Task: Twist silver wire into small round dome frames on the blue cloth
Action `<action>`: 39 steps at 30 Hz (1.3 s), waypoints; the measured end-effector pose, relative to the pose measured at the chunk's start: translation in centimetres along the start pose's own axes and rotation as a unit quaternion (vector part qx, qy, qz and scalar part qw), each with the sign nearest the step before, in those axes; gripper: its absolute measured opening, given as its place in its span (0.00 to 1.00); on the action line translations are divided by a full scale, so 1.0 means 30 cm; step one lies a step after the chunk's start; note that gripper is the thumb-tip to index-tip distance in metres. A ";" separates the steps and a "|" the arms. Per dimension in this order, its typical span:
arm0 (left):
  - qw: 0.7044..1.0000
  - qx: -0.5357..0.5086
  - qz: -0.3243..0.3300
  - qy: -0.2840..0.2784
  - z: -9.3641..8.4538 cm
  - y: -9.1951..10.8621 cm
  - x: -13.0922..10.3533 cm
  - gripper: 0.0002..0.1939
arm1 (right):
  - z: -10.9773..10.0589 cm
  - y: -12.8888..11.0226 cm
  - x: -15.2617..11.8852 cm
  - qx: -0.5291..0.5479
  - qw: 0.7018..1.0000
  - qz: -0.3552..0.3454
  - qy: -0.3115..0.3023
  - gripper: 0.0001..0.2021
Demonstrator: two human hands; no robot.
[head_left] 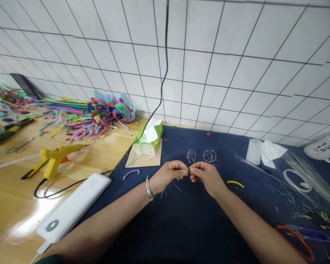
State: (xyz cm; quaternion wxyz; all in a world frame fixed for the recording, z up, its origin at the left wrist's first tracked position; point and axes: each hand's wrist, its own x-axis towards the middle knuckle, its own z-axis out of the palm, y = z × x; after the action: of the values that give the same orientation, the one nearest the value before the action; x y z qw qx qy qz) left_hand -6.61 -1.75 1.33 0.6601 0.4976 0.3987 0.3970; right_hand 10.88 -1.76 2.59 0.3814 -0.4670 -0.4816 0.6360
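Note:
My left hand [173, 173], with a silver bangle at its wrist, is closed in a pinch. My right hand [205, 176] pinches from the other side, and the fingertips nearly meet. Between them sits a small dark piece [189, 171], mostly covered by the fingers; its kind is too small to tell. Thin wire ends [170, 187] stick out below my left hand, and I cannot tell whether they are held or lie on the cloth. Just beyond the hands lie a round wire frame [191, 156] and a second wire frame [209, 156].
A dark blue cloth [178, 227] covers the work area. Left are a tissue box [150, 141], a white power bank [74, 207], a yellow glue gun [57, 157] and scissors [20, 147]. Right are loose wires [313, 176], a wire coil [297, 180], red-handled pliers [297, 238] and a mug [323, 148].

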 end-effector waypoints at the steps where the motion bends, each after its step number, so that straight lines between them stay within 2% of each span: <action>1: 1.000 0.001 0.003 0.000 0.000 -0.004 0.001 0.09 | 0.002 0.003 0.000 -0.002 1.000 -0.002 0.002 0.11; 11: 1.000 0.009 0.013 0.020 0.020 -0.051 0.003 0.10 | 0.016 0.048 -0.001 -0.017 0.999 -0.041 0.031 0.11; 15: 0.993 0.115 0.000 -0.026 -0.007 -0.014 0.001 0.09 | 0.002 0.051 0.009 -0.059 0.997 -0.035 0.016 0.10; 16: 0.984 0.171 0.007 -0.049 -0.022 0.004 0.000 0.09 | -0.004 0.051 0.013 -0.087 0.996 -0.031 0.011 0.09; 18: 0.949 0.304 0.060 -0.049 -0.058 0.041 -0.002 0.08 | -0.018 0.051 0.021 -0.166 0.986 -0.018 0.000 0.08; 19: 0.923 0.371 0.093 -0.046 -0.076 0.057 -0.003 0.07 | -0.023 0.052 0.024 -0.216 0.976 -0.011 -0.009 0.07; 21: 0.864 0.478 0.133 -0.083 -0.105 0.075 -0.009 0.07 | -0.031 0.054 0.028 -0.320 0.947 -0.014 -0.032 0.06; 25: 0.768 0.599 0.154 -0.165 -0.120 0.057 -0.021 0.04 | -0.038 0.055 0.032 -0.472 0.874 -0.103 -0.045 0.08; 28: 0.725 0.645 0.164 -0.178 -0.106 0.029 -0.023 0.03 | -0.049 0.045 0.036 -0.510 0.848 -0.141 -0.012 0.09; 32: 0.702 0.664 0.180 -0.183 -0.084 0.032 -0.025 0.04 | -0.061 0.014 0.028 -0.498 0.856 -0.138 -0.003 0.09; 35: 0.708 0.660 0.197 -0.156 -0.067 0.059 -0.032 0.04 | -0.044 -0.013 0.006 -0.484 0.860 -0.151 -0.057 0.09; 39: 0.715 0.655 0.214 -0.120 -0.041 0.078 -0.043 0.07 | -0.003 -0.026 -0.024 -0.492 0.843 -0.177 -0.127 0.10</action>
State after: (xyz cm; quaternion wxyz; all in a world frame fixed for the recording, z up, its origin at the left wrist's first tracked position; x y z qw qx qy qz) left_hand -8.51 -2.08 3.56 0.1088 0.9211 0.3592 0.1039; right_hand 11.19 -2.22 3.50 0.1436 -0.4153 -0.8500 0.2907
